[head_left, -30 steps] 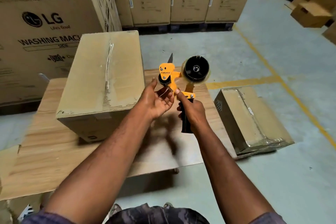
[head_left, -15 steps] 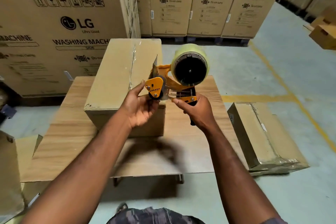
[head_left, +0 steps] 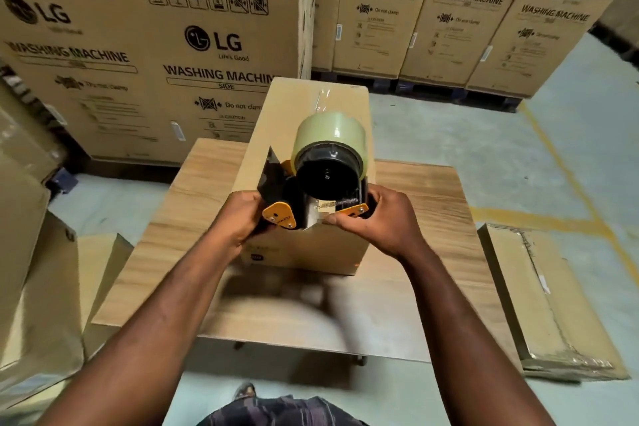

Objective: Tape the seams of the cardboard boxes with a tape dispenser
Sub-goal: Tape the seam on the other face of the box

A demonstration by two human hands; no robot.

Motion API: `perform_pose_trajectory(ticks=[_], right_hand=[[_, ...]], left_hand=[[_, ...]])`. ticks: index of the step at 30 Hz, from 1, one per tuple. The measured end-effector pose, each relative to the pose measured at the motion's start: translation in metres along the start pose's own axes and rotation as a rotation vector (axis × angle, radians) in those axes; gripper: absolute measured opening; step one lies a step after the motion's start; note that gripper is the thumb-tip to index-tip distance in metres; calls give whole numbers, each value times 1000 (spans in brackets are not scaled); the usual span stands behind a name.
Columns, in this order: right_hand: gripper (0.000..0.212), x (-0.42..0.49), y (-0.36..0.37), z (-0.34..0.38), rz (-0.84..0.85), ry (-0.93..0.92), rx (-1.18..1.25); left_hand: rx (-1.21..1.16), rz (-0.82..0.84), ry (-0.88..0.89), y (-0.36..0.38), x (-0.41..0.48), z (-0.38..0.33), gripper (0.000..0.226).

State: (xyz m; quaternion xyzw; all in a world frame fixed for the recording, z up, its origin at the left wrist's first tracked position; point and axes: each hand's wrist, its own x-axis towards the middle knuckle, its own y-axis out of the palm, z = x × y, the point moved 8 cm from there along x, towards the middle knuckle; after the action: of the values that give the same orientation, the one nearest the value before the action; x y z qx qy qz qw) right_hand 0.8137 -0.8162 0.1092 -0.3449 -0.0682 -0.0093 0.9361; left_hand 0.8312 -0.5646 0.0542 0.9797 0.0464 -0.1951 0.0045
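We grip the tape dispenser (head_left: 294, 204), left hand (head_left: 238, 223) curled at its nose, right hand (head_left: 380, 218) curled at the rear; tape (head_left: 328, 133) may fold, missing the box (head_left: 290, 104) seam.

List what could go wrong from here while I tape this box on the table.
1. The left hand holds the tape dispenser at its front end, right beside the black cutter plate; the fingers could get nicked there.
2. The right hand is on the dispenser too, so nothing steadies the cardboard box on the table; it may slide when tape is pulled.
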Motion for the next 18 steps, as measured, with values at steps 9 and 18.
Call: perform_pose_trajectory(ticks=[9, 18], right_hand=[[44, 30, 37, 27, 107, -112, -273], [46, 45, 58, 32, 150, -105, -397]], left_hand=[[168, -88, 85, -102, 19, 8, 20], [124, -146, 71, -116, 49, 28, 22]])
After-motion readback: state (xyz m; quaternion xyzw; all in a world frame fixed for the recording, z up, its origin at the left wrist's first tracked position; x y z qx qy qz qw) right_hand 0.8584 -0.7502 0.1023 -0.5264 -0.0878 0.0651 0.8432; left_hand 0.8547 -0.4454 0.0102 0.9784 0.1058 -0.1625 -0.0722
